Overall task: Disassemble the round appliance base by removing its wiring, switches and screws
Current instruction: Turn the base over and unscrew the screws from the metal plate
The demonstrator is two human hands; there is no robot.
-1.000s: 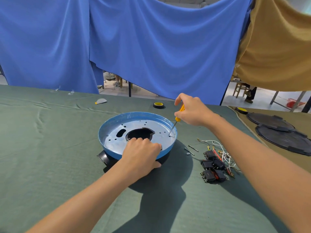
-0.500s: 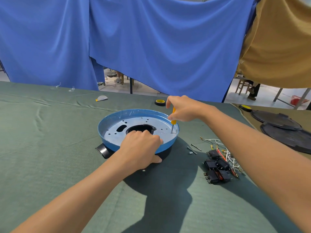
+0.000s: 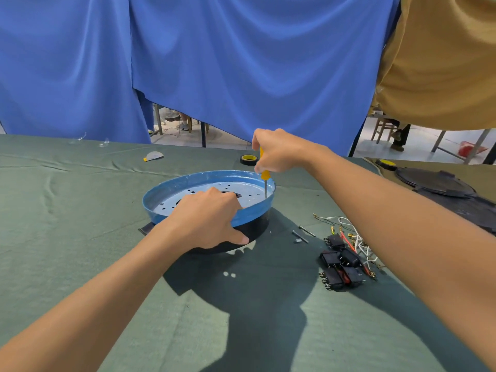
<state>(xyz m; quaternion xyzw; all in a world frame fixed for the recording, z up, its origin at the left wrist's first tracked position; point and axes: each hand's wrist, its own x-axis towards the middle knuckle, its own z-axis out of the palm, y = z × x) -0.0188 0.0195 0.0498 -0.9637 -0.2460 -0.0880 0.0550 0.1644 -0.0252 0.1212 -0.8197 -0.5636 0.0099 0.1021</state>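
While the left hand (image 3: pixel 206 218) grips the near rim of the round base (image 3: pixel 161 196) at mid-frame, thumb on the black outer wall and fingers curled inside, the right hand (image 3: pixel 279 150) pinches a yellow screwdriver (image 3: pixel 265 175). Its tip rests on the pale perforated plate inside the base, near the right rim. Switches (image 3: pixel 341 264), wires (image 3: pixel 358 237) and screws (image 3: pixel 300 235) lie to the right. A second ago the screwdriver slanted; now it stands upright.

Workshop: cloth-draped table (image 3: pixel 80 200), hung sheets (image 3: pixel 241 63).
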